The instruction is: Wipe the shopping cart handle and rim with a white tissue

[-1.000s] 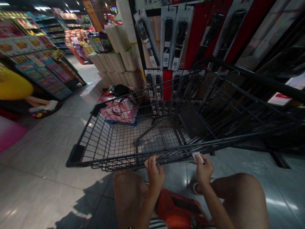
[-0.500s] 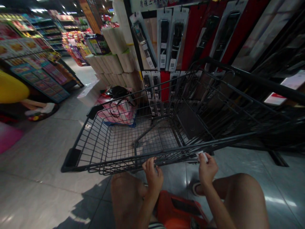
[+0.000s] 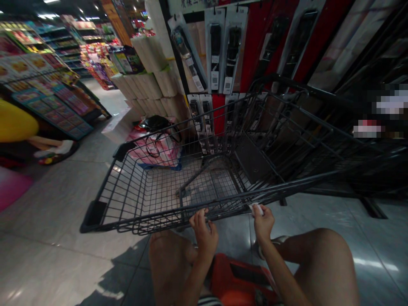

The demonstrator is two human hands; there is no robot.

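Observation:
A dark wire shopping cart (image 3: pixel 178 210) stands in front of me, its basket bare inside. My left hand (image 3: pixel 204 233) has its fingers curled at the near side rail, holding the cart there. Pinched in my right hand (image 3: pixel 264 223) is a small crumpled white tissue (image 3: pixel 256 209). It is up against the same rail, farther right, and the fingers partly cover it. Between my knees is an orange-red object (image 3: pixel 231 280) with a dark slot; I cannot make out its kind.
Packaged belts or straps (image 3: pixel 214 55) hang on a rack behind the cart. Paper rolls (image 3: pixel 145 85) are stacked left of it, above a pink bag (image 3: pixel 159 148) on the floor. A goods display (image 3: pixel 54 102) stands at left, with grey floor tiles (image 3: pixel 63 204) before it.
My right hand has moved left along the rail with the white tissue, closer to my left hand. My left hand and the cart have hardly moved.

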